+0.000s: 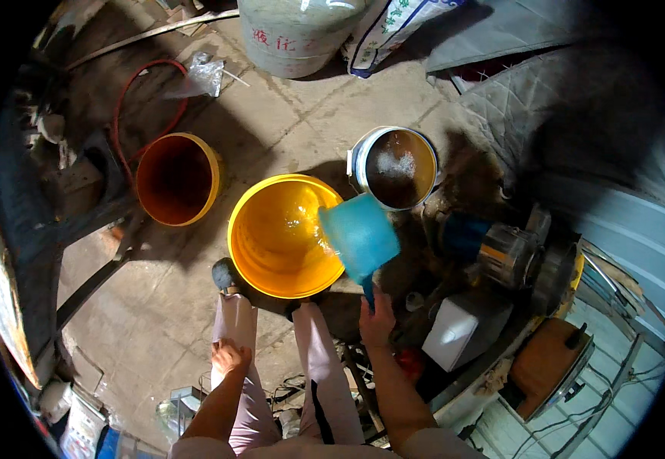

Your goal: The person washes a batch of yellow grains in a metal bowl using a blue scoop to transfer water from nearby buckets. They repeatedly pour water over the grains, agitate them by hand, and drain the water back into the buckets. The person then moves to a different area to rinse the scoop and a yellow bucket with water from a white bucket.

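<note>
My right hand [377, 317] is closed round the handle of a translucent blue water dipper [361, 233]. The dipper is tilted over the right rim of a large yellow bucket [260, 283], and clear liquid runs from it into the bucket. Shiny liquid shows inside the bucket, which stands on the floor in front of my feet. My left hand [230, 357] rests on my left leg near the knee, its fingers curled in. Behind the dipper, to the right, stands a white-rimmed bucket [432, 183] with brownish liquid and some foam in it.
Another yellow bucket [216, 172], dark inside, stands to the left beside a red hose [118, 115]. A big pale tub [294, 46] and a printed sack [393, 30] are at the back. To the right are a motor [504, 252] and a white box [458, 329].
</note>
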Action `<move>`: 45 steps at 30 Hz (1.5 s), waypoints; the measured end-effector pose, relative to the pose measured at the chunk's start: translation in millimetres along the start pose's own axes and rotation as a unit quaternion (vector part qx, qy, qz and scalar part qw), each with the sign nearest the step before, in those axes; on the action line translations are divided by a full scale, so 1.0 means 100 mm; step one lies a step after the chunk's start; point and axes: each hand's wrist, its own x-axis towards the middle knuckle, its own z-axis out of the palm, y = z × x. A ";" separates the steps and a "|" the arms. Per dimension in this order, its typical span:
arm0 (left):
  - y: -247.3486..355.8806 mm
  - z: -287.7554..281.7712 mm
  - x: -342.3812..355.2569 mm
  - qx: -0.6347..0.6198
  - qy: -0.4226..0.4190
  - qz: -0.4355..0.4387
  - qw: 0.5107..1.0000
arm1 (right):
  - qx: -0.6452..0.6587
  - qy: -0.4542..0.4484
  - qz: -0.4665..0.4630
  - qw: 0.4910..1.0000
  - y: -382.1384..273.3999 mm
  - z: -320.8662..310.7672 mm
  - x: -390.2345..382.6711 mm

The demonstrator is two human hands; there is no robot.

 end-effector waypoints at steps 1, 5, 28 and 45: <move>-0.01 0.00 -0.01 0.000 0.005 -0.002 1.000 | -0.010 0.004 -0.006 1.000 0.00 0.03 0.00; 0.04 -0.15 -0.04 -0.026 -0.006 -0.019 0.999 | -0.033 0.025 0.042 0.998 0.12 0.16 0.05; 1.18 0.29 1.29 -0.595 -0.081 -0.079 0.796 | 0.508 -0.100 0.484 0.705 0.84 1.17 0.66; 0.17 -0.45 2.13 -0.519 -0.198 0.011 0.832 | 0.464 -0.202 0.332 0.796 -0.76 1.04 0.81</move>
